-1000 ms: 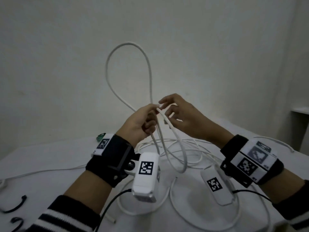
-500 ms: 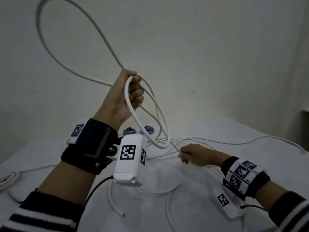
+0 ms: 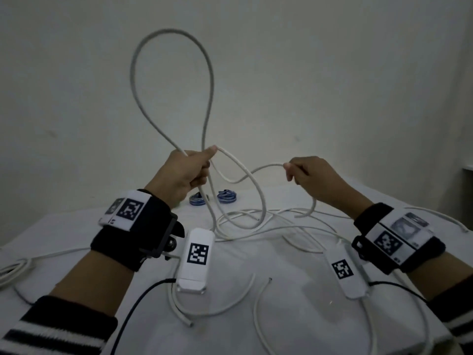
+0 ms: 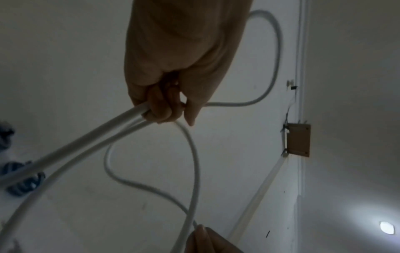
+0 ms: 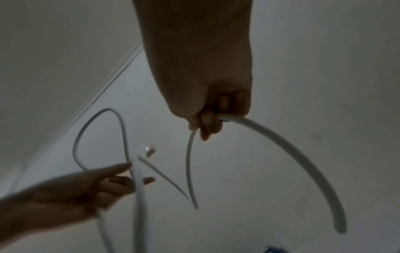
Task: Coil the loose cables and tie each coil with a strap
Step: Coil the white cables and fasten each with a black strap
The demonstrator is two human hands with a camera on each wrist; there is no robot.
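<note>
Your left hand grips the raised white cable loops, your right hand pinches the slack off to the right above the bench, level with them

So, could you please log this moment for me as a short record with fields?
left hand: the left hand grips the white cable, with a tall loop standing above the fist
right hand: the right hand pinches the same cable further along
straps: two blue straps lie on the table, untouched
other cables: loose white cables spread over the table
stage: coiling, no tie yet
</note>
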